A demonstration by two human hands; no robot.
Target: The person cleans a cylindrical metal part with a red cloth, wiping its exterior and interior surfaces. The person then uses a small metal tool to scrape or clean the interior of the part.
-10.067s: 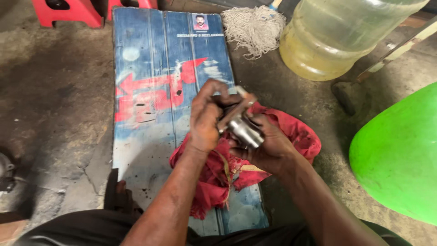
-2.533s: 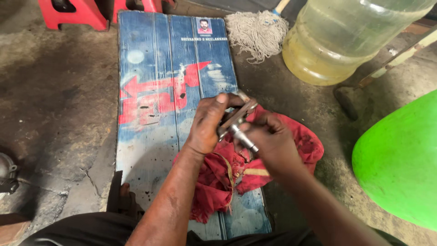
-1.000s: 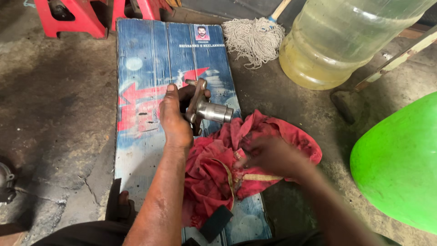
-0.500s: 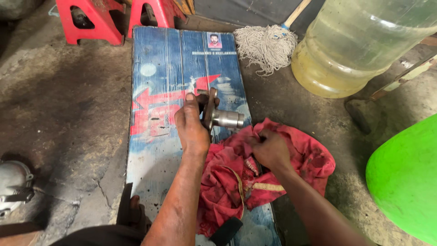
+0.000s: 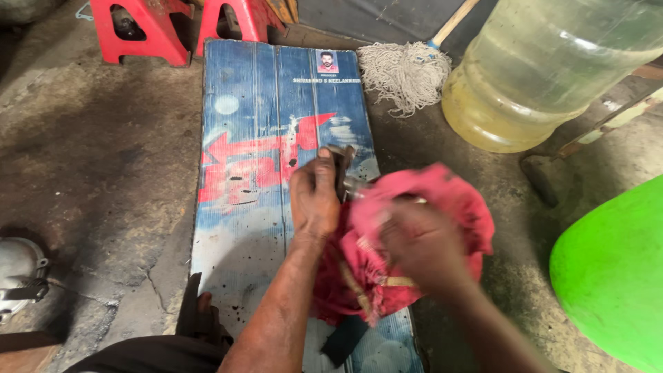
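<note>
A: What is the left hand (image 5: 314,195) doing?

B: Its fingers are curled tight around a metal flanged part (image 5: 343,170), just above the middle of the frame. Only the dark flange edge shows above the thumb; the rest is hidden by the hand and the cloth.

A: And the right hand (image 5: 423,243)?

B: It is blurred, a little right of centre, with its fingers bunched into a red rag (image 5: 442,200). The rag is lifted and pressed up against the metal part, touching it on its right side.

A: Where does all this sit?

B: Over a blue and red printed board (image 5: 255,124) lying flat on the grimy concrete floor (image 5: 97,173), running from the top centre down to the lower edge. The rag's lower folds hang onto the board.

A: What else is around?

B: A mop head (image 5: 404,72) lies at the top, just beside the board's upper right corner. A large clear jug with yellowish liquid (image 5: 545,69) fills the upper right. A bright green rounded thing (image 5: 615,276) takes the lower right edge. Red plastic stools (image 5: 179,24) stand at the upper left, and a grey metal casing (image 5: 21,276) shows at the far left edge.
</note>
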